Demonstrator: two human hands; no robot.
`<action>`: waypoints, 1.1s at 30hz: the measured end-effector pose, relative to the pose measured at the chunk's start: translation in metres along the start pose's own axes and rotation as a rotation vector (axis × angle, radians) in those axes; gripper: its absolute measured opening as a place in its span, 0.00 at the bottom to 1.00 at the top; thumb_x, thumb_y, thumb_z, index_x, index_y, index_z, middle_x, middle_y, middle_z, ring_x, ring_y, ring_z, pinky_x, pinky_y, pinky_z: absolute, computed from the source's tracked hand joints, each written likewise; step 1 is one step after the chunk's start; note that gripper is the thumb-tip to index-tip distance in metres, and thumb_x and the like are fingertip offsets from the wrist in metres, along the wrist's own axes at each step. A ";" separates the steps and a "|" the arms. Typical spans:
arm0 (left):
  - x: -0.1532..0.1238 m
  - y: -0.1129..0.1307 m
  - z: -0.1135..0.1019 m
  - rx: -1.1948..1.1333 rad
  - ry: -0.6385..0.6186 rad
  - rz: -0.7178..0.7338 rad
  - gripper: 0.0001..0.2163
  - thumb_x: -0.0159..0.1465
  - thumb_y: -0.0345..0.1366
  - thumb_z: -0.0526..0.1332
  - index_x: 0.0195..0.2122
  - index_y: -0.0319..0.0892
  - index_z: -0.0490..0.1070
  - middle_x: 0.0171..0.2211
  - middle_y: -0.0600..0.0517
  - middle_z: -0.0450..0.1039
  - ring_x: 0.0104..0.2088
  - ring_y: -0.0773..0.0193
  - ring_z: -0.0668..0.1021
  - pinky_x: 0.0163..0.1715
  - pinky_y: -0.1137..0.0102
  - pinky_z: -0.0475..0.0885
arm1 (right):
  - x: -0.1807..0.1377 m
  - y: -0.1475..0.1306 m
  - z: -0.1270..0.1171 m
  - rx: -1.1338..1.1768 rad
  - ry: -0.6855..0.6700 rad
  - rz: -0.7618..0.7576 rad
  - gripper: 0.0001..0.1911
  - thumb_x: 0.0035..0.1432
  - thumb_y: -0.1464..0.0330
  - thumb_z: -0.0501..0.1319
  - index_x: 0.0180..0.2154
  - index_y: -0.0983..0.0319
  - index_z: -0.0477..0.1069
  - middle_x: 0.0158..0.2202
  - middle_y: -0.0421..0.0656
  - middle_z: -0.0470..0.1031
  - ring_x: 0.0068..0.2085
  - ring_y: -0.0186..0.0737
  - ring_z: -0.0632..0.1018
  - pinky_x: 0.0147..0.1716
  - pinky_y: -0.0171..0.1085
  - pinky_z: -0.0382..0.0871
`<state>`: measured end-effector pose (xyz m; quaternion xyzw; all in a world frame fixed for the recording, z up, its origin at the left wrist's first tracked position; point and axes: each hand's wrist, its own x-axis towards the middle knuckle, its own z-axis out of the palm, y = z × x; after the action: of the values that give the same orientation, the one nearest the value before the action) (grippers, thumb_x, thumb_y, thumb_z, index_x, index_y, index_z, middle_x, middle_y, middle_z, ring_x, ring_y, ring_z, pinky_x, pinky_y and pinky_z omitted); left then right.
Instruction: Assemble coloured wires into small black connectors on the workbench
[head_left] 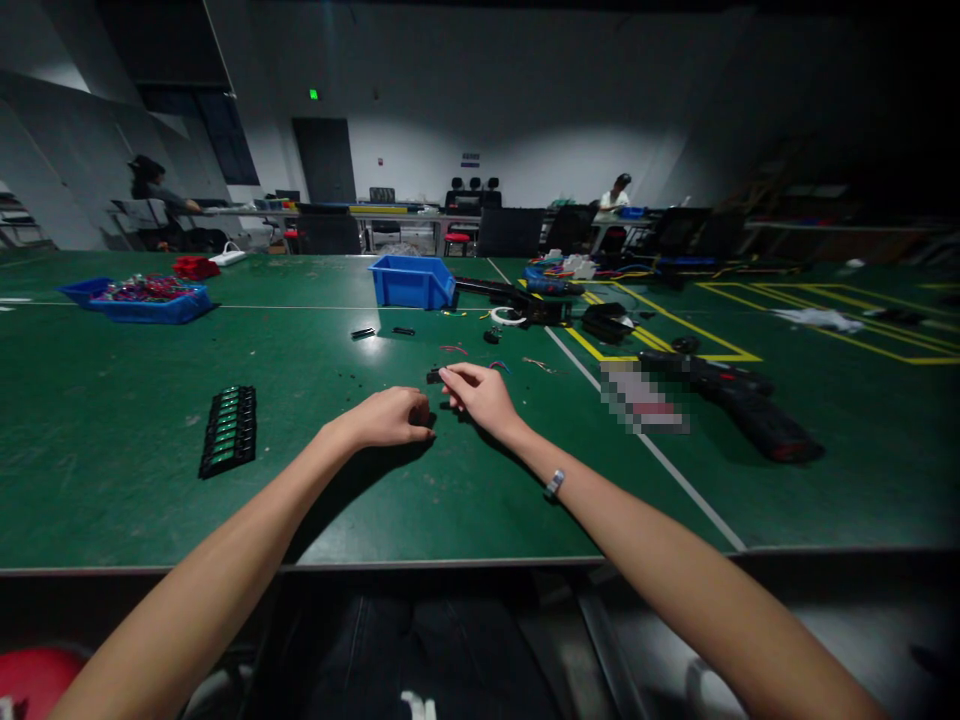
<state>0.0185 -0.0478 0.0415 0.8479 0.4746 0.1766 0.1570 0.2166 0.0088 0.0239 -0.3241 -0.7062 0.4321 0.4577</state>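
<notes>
My right hand (480,395) pinches a small black part (434,376) between thumb and fingertips, just above the green table. My left hand (391,415) rests beside it, fingers curled inward; whatever they hold, if anything, is hidden. Another dark piece lies under the right fingers, too small to make out. Left of my hands sits a row of black parts with green circuit boards (229,430), set side by side. Beyond my hands are two small dark strips, one shiny (363,333) and one matte (403,331).
A blue bin (412,282) stands ahead, and a blue tray (157,305) of red wired parts lies far left. On the right rest a black power tool (739,395), a pixelated patch and black tool pieces (544,308). Loose wires (540,365) lie near my right hand. Two people sit at far tables.
</notes>
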 end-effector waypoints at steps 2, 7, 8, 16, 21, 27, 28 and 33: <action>0.001 -0.003 0.001 -0.044 -0.019 0.017 0.10 0.58 0.41 0.66 0.36 0.42 0.79 0.31 0.48 0.76 0.30 0.60 0.75 0.31 0.70 0.64 | 0.000 0.001 0.000 0.003 -0.005 0.003 0.24 0.58 0.49 0.62 0.40 0.64 0.78 0.29 0.44 0.77 0.24 0.34 0.73 0.20 0.32 0.65; 0.001 -0.006 0.001 -0.132 -0.067 0.044 0.09 0.60 0.37 0.63 0.39 0.39 0.77 0.34 0.47 0.77 0.31 0.61 0.76 0.31 0.71 0.65 | 0.000 0.002 0.000 0.004 -0.008 -0.004 0.22 0.59 0.51 0.62 0.40 0.64 0.78 0.29 0.44 0.77 0.23 0.33 0.73 0.20 0.31 0.64; 0.001 -0.006 0.000 -0.143 -0.078 0.040 0.09 0.60 0.37 0.63 0.39 0.39 0.76 0.34 0.47 0.77 0.31 0.61 0.75 0.31 0.71 0.65 | 0.000 0.002 0.000 0.002 -0.009 -0.007 0.22 0.60 0.51 0.62 0.39 0.64 0.78 0.29 0.44 0.76 0.23 0.33 0.73 0.19 0.31 0.64; 0.000 -0.005 -0.001 -0.205 -0.091 0.009 0.09 0.61 0.39 0.62 0.38 0.39 0.74 0.31 0.49 0.74 0.29 0.63 0.73 0.28 0.72 0.64 | 0.001 0.003 0.000 0.001 -0.003 -0.002 0.23 0.59 0.50 0.62 0.39 0.64 0.78 0.28 0.43 0.76 0.23 0.33 0.73 0.19 0.31 0.64; 0.000 -0.005 -0.005 -0.265 -0.092 0.015 0.09 0.61 0.41 0.62 0.34 0.39 0.74 0.27 0.51 0.73 0.27 0.65 0.71 0.27 0.72 0.63 | 0.001 0.003 0.000 0.014 -0.001 -0.003 0.22 0.59 0.50 0.62 0.39 0.63 0.78 0.28 0.43 0.76 0.23 0.33 0.73 0.19 0.31 0.64; -0.001 0.001 -0.021 -0.578 -0.097 -0.037 0.13 0.62 0.46 0.63 0.34 0.40 0.72 0.27 0.52 0.73 0.26 0.66 0.74 0.26 0.73 0.67 | 0.001 0.002 0.000 0.010 -0.005 0.007 0.23 0.58 0.50 0.62 0.39 0.63 0.78 0.28 0.44 0.77 0.23 0.34 0.73 0.20 0.32 0.64; -0.002 0.003 -0.023 -0.635 -0.104 -0.049 0.13 0.63 0.46 0.63 0.35 0.40 0.71 0.27 0.51 0.75 0.27 0.65 0.75 0.27 0.73 0.68 | 0.001 0.001 -0.001 0.008 -0.009 0.008 0.23 0.58 0.50 0.62 0.39 0.63 0.78 0.29 0.44 0.77 0.23 0.34 0.73 0.20 0.32 0.64; -0.004 0.008 -0.031 -0.855 -0.074 -0.077 0.15 0.63 0.49 0.63 0.37 0.40 0.67 0.30 0.48 0.77 0.25 0.65 0.78 0.24 0.72 0.70 | 0.001 0.001 0.000 0.014 -0.015 0.024 0.22 0.57 0.52 0.63 0.40 0.63 0.77 0.29 0.44 0.77 0.23 0.34 0.73 0.20 0.32 0.65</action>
<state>0.0083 -0.0522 0.0720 0.6942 0.3839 0.3207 0.5176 0.2162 0.0100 0.0232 -0.3261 -0.7025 0.4451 0.4494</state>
